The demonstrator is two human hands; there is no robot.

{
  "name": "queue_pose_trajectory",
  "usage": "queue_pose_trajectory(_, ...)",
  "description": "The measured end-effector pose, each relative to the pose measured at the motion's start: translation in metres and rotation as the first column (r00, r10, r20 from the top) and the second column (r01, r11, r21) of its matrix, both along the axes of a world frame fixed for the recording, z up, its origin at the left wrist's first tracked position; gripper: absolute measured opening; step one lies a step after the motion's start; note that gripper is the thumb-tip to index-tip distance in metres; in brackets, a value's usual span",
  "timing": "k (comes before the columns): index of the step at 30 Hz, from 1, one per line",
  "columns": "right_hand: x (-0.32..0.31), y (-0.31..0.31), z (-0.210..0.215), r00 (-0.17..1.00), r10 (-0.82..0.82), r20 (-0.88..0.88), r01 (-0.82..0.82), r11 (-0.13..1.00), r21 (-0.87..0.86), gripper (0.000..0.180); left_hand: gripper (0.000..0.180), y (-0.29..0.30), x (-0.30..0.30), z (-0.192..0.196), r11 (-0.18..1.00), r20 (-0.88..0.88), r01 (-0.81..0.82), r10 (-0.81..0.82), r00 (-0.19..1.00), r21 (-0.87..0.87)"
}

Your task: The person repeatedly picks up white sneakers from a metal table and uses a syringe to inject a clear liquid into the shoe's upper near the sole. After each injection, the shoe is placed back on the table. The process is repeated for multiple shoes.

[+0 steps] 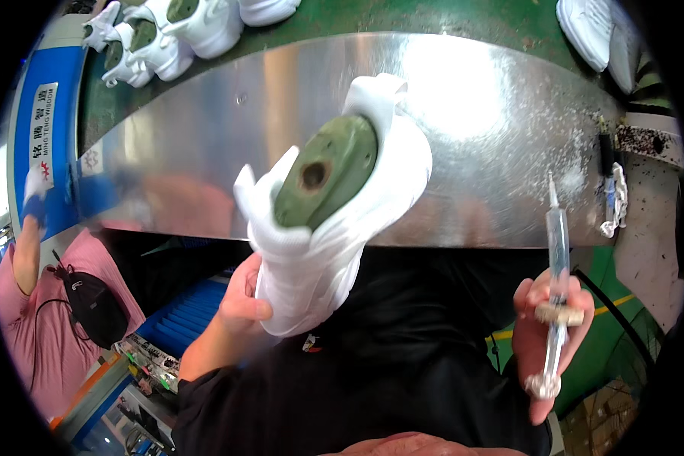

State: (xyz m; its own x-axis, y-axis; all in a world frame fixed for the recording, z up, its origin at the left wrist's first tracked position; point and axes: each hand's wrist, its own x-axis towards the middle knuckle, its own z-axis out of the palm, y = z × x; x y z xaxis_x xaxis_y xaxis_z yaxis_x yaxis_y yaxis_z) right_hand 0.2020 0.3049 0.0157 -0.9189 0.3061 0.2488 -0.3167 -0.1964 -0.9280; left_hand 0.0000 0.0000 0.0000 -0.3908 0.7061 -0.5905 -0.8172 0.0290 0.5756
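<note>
A white sneaker [311,266] with a green shoe last [330,171] inside it is tilted over the metal worktop's front edge. Its toe points toward me, and my left hand [243,300] grips it there, thumb on the near side. In my right hand [539,327] is a clear syringe [558,243], its fine tip aimed away from me. My fingers are around the barrel by its wrapped collar, and the thumb is by the plunger end. Tip and sneaker are apart.
Curved across the front is a shiny metal worktop [281,99]. White shoes [194,30] on lasts stand at the far left, and more white shoes [589,34] at the far right. A blue machine frame [53,129] borders the left. A person in pink [61,304] works there.
</note>
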Motion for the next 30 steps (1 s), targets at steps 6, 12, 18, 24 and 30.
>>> queue_pose_trajectory(6,0.048,0.034,-0.032,0.947,-0.259,0.190,0.217,0.952,0.215,0.132,0.070,0.110,-0.067,-0.004,0.992,-0.274,0.057,-0.025,0.961,0.110)
queue_pose_trajectory(12,0.055,0.058,-0.022,0.939,-0.186,0.290,0.014,0.861,0.508,0.106,0.042,0.329,-0.124,-0.028,0.978,-0.442,0.168,-0.095,0.892,0.128)
queue_pose_trajectory(18,0.062,0.082,0.012,0.909,-0.207,0.362,-0.200,0.545,0.814,0.089,0.059,0.381,-0.118,-0.041,0.935,-0.697,0.244,-0.353,0.624,-0.256)
queue_pose_trajectory(24,0.073,0.106,0.012,0.875,-0.225,0.430,-0.319,0.401,0.859,0.088,0.035,0.232,-0.153,-0.010,0.984,-0.908,-0.143,-0.033,0.418,-0.102)
queue_pose_trajectory(30,0.069,0.109,0.008,0.877,-0.180,0.445,-0.321,0.470,0.822,0.089,0.063,0.157,-0.207,-0.028,0.903,-0.994,-0.427,-0.013,0.106,-0.057)
